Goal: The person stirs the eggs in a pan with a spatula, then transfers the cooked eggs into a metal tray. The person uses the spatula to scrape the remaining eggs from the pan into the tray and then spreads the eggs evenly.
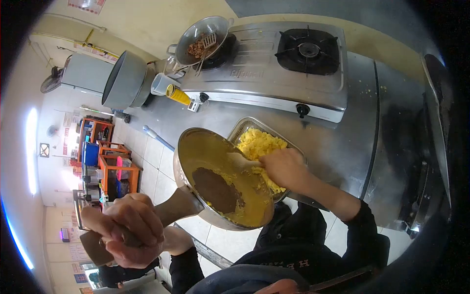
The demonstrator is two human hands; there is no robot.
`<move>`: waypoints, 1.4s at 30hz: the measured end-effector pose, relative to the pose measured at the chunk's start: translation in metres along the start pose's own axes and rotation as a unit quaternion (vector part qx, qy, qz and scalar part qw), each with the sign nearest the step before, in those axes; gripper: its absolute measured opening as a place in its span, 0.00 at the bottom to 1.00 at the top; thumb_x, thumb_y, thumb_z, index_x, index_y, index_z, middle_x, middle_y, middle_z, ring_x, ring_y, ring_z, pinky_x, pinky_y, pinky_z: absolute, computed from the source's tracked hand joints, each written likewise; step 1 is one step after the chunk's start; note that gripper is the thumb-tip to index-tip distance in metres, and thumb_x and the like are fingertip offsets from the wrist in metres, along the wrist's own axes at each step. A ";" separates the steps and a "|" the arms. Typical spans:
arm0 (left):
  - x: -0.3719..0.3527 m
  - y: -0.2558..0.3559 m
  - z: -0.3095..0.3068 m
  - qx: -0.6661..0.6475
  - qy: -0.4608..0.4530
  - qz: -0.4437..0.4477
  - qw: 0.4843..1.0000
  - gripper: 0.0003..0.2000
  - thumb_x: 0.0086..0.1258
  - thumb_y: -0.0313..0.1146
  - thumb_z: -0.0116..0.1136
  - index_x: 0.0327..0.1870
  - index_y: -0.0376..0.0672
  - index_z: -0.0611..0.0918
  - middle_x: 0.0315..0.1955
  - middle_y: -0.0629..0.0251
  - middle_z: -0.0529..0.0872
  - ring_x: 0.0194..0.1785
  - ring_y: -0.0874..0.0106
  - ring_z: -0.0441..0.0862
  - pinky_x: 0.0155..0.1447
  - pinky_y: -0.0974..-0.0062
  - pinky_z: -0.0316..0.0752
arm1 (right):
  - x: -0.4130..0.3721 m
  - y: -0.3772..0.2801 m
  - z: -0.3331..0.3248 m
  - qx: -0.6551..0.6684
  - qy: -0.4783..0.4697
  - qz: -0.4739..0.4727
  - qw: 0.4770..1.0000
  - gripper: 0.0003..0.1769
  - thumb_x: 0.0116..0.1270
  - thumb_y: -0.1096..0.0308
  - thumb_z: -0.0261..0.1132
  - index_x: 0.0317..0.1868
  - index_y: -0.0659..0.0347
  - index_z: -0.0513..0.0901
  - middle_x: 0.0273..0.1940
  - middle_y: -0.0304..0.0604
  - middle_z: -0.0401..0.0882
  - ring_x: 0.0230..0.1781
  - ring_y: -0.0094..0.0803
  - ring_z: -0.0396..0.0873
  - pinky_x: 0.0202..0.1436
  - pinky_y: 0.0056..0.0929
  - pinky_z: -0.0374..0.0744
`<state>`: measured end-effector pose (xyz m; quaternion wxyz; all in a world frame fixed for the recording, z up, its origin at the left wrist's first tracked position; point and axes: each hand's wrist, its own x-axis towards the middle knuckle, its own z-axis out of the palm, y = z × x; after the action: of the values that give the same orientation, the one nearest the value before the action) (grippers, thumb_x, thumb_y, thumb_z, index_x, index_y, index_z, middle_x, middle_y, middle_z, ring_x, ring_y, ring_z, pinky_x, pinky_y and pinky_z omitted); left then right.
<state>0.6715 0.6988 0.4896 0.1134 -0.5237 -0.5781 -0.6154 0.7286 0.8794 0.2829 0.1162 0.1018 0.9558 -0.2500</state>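
Wooden handle [176, 208] at the lower left: the left hand [129, 230] is wrapped fully around it, fingers closed tight. It holds the pan [215, 161] tipped steeply on its side above the edge of the steel counter [342, 147]. The pan's inside is coated yellow, with a dark bare patch near the middle. Its upper rim leans over a metal tray [245, 125] on the counter. The right hand [284, 166] is closed around a pale spatula [240, 159], whose blade lies against the pan's inner wall, right beside the scrambled egg [262, 142] heaped in the tray. Further back stands a two-burner stove [264, 73], with a wok [200, 34] of dark food on its left burner.
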 end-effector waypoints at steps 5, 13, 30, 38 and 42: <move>0.005 -0.004 -0.008 -0.135 -0.078 0.021 0.988 0.09 0.69 0.38 0.40 0.32 0.44 0.63 0.04 0.72 0.66 0.05 0.82 0.64 0.08 0.85 0.59 | -0.018 0.035 -0.008 0.000 0.014 -0.012 1.000 0.10 0.55 0.67 0.55 0.29 0.60 0.83 0.27 0.49 0.81 0.31 0.39 0.81 0.34 0.37 0.77; -0.002 0.016 -0.002 -0.081 0.017 0.110 0.991 0.15 0.60 0.37 0.57 0.28 0.46 0.61 0.05 0.71 0.72 0.06 0.82 0.69 0.09 0.89 0.58 | -0.009 0.023 0.005 -0.011 0.016 -0.063 0.998 0.11 0.62 0.58 0.53 0.36 0.48 0.82 0.31 0.46 0.80 0.35 0.41 0.79 0.38 0.39 0.74; -0.010 0.007 -0.038 -0.169 -0.119 0.090 0.974 0.14 0.60 0.36 0.58 0.29 0.46 0.62 0.04 0.70 0.70 0.06 0.80 0.69 0.08 0.88 0.59 | -0.049 -0.001 0.002 0.020 -0.015 0.003 1.000 0.14 0.61 0.55 0.53 0.37 0.50 0.82 0.26 0.48 0.79 0.30 0.43 0.78 0.34 0.40 0.74; -0.007 -0.002 -0.106 -0.265 -0.011 0.112 0.958 0.11 0.60 0.28 0.52 0.27 0.44 0.61 0.04 0.70 0.69 0.04 0.83 0.67 0.06 0.90 0.56 | -0.035 0.009 -0.009 0.135 0.032 0.035 0.990 0.15 0.61 0.54 0.54 0.41 0.50 0.82 0.29 0.50 0.79 0.30 0.46 0.77 0.34 0.39 0.75; -0.002 -0.009 -0.141 -0.361 0.084 0.164 0.914 0.10 0.54 0.21 0.49 0.25 0.46 0.61 0.04 0.72 0.68 0.04 0.86 0.64 0.07 0.91 0.55 | 0.010 0.018 -0.010 0.118 0.144 -0.036 0.982 0.14 0.61 0.57 0.57 0.44 0.49 0.81 0.27 0.48 0.79 0.27 0.42 0.78 0.32 0.36 0.75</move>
<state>0.5932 0.5836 0.5129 0.0636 -0.5628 -0.2107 -0.7968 0.7222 0.9009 0.2802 -0.0444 0.1157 0.9292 -0.3482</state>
